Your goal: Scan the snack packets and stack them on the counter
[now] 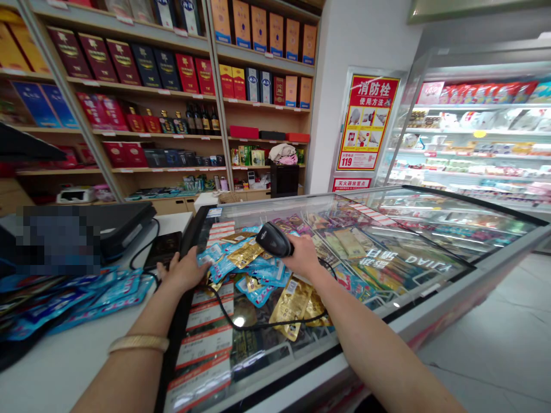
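Observation:
My right hand (pixel 302 256) is wrapped round the handle of a black barcode scanner (pixel 274 240), which is held over a pile of packets on the freezer's glass top. My left hand (pixel 185 271) rests at the pile's left side with its fingers apart, touching a blue packet (pixel 209 253). Blue packets (pixel 269 271) and gold packets (pixel 293 302) lie loosely overlapped on the glass. The scanner's black cable (pixel 258 327) loops across the glass in front of them.
On the left counter (pixel 107 344) lie more blue packets (pixel 99 295), a black phone-like object (pixel 165 248) and a black machine (pixel 124 226). Shelves of boxes (pixel 189 71) stand behind. The freezer's metal rim (pixel 430 304) runs to the right.

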Tool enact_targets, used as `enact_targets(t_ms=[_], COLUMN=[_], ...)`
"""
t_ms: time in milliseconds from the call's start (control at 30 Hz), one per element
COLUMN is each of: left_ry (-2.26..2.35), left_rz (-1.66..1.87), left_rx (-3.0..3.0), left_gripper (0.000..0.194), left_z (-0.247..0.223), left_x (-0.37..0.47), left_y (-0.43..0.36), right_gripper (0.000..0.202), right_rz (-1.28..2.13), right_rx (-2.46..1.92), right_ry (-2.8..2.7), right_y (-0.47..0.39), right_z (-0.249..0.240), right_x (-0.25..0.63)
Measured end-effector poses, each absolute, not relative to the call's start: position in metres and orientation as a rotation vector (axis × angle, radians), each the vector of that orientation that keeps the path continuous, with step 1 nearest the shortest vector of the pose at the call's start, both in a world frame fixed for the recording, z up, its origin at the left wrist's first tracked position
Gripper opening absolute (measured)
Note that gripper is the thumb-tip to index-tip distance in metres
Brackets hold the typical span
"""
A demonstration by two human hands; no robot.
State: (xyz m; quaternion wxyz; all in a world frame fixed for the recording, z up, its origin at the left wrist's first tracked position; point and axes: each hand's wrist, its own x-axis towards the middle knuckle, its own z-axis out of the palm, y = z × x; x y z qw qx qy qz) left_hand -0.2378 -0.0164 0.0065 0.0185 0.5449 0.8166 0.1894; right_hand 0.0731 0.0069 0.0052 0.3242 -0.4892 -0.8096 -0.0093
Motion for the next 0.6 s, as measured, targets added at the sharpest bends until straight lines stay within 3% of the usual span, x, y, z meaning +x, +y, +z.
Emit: enact_targets(t_ms=[167, 400, 600], left_ry=[2.600, 2.560, 2.776], left_rz=[0.550, 1.137, 1.319], left_rx=[1.774, 1.624, 1.289], left_gripper=[0.063, 0.031, 0.011], left_z=[0.007, 0.020, 0.019], left_x=[-0.243, -0.265, -0.306], left_y=[-0.018, -0.036, -0.052], right_gripper=[0.024, 0.024, 0.020], right_rz=[-0.022, -0.008, -0.036], right_rx=[-1.267, -1.272, -1.275], right_ry=[-2.122, -2.107, -2.110], right_y=[0.008, 0.008, 0.008], right_z=[0.002, 0.003, 0.002], right_x=[0.074, 0.075, 0.074])
